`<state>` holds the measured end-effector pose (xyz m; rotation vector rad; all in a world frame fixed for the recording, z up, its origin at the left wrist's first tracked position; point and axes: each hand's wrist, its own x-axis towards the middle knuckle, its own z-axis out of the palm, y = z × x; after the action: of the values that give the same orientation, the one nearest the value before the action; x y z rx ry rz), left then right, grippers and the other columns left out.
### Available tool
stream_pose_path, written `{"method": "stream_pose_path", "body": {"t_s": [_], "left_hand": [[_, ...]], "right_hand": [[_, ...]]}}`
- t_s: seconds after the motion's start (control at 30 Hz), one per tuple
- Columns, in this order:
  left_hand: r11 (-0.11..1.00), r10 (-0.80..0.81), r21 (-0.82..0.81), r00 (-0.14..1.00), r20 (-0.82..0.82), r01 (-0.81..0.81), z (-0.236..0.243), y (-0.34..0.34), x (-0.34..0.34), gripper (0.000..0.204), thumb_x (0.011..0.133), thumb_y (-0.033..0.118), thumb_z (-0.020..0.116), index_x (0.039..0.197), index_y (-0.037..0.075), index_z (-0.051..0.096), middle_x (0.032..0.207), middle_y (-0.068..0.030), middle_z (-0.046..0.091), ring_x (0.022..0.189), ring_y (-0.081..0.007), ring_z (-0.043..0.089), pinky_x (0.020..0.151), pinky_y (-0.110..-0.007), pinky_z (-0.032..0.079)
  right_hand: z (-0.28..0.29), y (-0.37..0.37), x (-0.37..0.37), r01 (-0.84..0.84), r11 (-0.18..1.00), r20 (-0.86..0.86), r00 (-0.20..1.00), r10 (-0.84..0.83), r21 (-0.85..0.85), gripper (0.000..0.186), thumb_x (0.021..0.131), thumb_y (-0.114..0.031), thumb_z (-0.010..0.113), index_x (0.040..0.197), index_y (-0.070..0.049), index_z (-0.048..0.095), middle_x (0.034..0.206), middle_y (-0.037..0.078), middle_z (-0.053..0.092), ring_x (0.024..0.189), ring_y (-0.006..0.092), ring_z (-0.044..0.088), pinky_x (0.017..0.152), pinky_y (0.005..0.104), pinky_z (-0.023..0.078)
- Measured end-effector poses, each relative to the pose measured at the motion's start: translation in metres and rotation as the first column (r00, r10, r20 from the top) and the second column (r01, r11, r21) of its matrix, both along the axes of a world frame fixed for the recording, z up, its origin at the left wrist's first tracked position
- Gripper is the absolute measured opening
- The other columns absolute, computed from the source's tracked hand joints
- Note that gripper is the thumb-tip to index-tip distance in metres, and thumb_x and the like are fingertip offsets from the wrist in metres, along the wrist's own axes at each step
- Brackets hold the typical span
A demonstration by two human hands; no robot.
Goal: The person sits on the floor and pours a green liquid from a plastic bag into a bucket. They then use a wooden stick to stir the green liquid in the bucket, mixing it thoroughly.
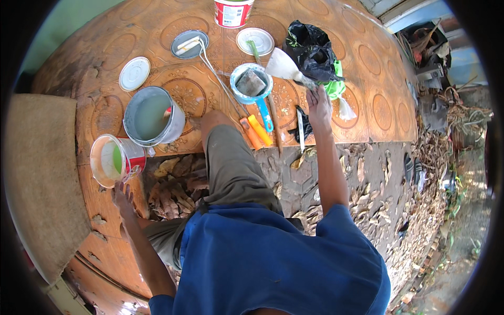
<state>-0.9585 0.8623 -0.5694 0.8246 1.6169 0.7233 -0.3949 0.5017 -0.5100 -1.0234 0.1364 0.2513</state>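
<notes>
My right hand grips the handle end of a wide scraper beside a black plastic bag and a green bag. My left hand has its fingers apart just below a red-and-white bucket tipped on its side, with light green inside; whether they touch is unclear. Beside it stands a grey bucket of cloudy liquid. A blue-handled container holds a grey block. Two orange-handled tools, a wooden stick and a narrow blade lie nearby.
The patterned wooden surface holds white lids, a grey dish with white pieces and another bucket at the back. A beige mat is at left. Dry leaves cover the paving; clutter lines the right.
</notes>
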Motion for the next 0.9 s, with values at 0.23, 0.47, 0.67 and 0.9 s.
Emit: {"method": "stream_pose_path", "body": {"t_s": [0.23,0.47,0.67,0.9], "left_hand": [[1.000,-0.017,-0.012,1.000,0.026,0.018,0.006,0.000,0.000,0.053,0.087,0.037,0.052,0.132,0.018,0.032,0.126,-0.0033,0.049,0.111,-0.0215,0.051,0.087,-0.038,0.038],[0.998,-0.062,-0.021,0.998,0.007,0.062,0.004,0.004,-0.001,0.049,0.088,0.038,0.050,0.129,0.015,0.036,0.127,-0.0042,0.048,0.113,-0.0218,0.050,0.091,-0.040,0.037],[0.996,-0.087,-0.025,0.996,0.026,0.088,0.000,0.011,-0.012,0.052,0.087,0.041,0.051,0.129,0.013,0.036,0.129,-0.0031,0.046,0.115,-0.0211,0.048,0.092,-0.039,0.036],[0.998,-0.060,-0.022,0.998,0.009,0.060,0.002,0.006,-0.007,0.055,0.086,0.041,0.053,0.130,0.014,0.033,0.128,-0.0035,0.046,0.115,-0.0237,0.048,0.092,-0.042,0.036]], "right_hand": [[-0.091,-0.073,-0.047,0.256,0.966,-0.390,0.894,-0.222,0.037,0.024,0.088,-0.023,0.057,0.097,-0.002,0.055,0.093,0.009,0.059,0.085,0.0197,0.058,0.074,0.0286,0.054],[-0.173,-0.108,-0.060,0.280,0.959,-0.600,0.775,-0.196,0.049,0.027,0.086,-0.036,0.057,0.095,-0.011,0.057,0.083,0.007,0.059,0.073,0.0182,0.059,0.061,0.0280,0.055],[-0.160,-0.098,-0.052,0.120,0.979,-0.559,0.807,-0.192,-0.163,0.033,0.085,-0.033,0.059,0.106,-0.008,0.054,0.092,0.009,0.059,0.074,0.0177,0.058,0.065,0.0280,0.050],[-0.164,-0.096,-0.054,0.212,0.741,-0.266,0.842,-0.470,-0.637,0.036,0.082,-0.028,0.064,0.106,-0.004,0.054,0.086,0.009,0.060,0.072,0.0191,0.057,0.064,0.0280,0.049]]}}
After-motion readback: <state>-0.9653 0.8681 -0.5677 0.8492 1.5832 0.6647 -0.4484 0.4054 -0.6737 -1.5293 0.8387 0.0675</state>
